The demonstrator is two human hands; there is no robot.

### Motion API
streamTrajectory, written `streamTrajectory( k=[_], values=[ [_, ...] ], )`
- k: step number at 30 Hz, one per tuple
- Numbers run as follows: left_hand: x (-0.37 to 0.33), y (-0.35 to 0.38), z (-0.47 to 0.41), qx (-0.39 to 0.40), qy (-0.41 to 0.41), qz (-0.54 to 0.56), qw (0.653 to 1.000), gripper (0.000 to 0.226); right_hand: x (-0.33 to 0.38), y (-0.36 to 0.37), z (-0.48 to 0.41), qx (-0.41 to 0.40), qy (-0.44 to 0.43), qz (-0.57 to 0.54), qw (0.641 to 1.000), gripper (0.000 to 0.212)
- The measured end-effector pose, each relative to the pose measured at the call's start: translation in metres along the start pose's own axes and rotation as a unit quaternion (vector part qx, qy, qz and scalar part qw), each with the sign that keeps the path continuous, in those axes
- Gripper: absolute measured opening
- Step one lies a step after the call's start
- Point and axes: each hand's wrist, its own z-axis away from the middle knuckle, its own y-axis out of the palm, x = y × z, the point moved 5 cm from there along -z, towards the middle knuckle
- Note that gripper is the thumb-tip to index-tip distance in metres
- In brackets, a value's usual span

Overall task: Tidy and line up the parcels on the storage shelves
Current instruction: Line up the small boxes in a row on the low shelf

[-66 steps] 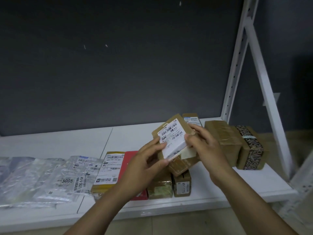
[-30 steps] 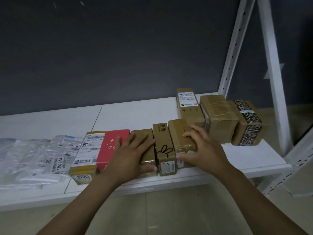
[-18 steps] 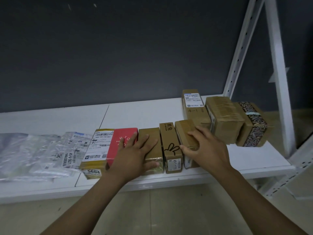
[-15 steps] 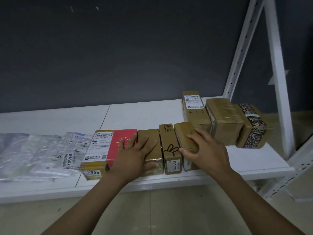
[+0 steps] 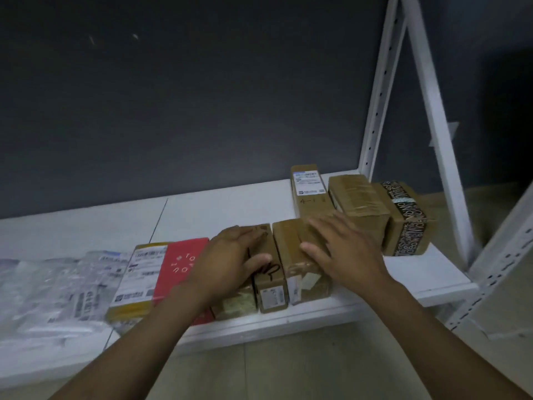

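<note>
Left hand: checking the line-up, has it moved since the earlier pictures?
Yes. The left hand slid right, away from the red parcel, fingers now on the narrow brown box.

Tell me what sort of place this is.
Probably a parcel storeroom or courier pickup point. There is a white metal shelf on a perforated white upright. On it is a row of taped brown cardboard parcels with printed shipping labels, with clear plastic mailer bags beside them.

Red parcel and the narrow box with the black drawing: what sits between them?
One brown box, mostly covered by the left hand resting flat on it, shown in the head view.
</note>
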Motion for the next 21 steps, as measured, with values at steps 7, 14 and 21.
streamTrajectory(
  k=[7, 14, 21],
  values=[
    [-0.047, -0.003, -0.117, -0.020, -0.011, 0.020, 1.000, 0.056, -0.072, -0.028, -0.043, -0.004, 0.043, 0.119, 0.992, 0.044],
    [-0.070, 0.045, -0.199, 0.062, -0.073, 0.027, 0.995, 0.068, -0.115, -0.011, -0.066, 0.035, 0.042, 0.089, 0.995, 0.051],
    [-0.070, 0.089, -0.220, 0.161, -0.165, 0.084, 0.969, 0.101, -0.136, -0.003, -0.075, 0.019, 0.032, 0.050, 0.998, 0.052]
  ],
)
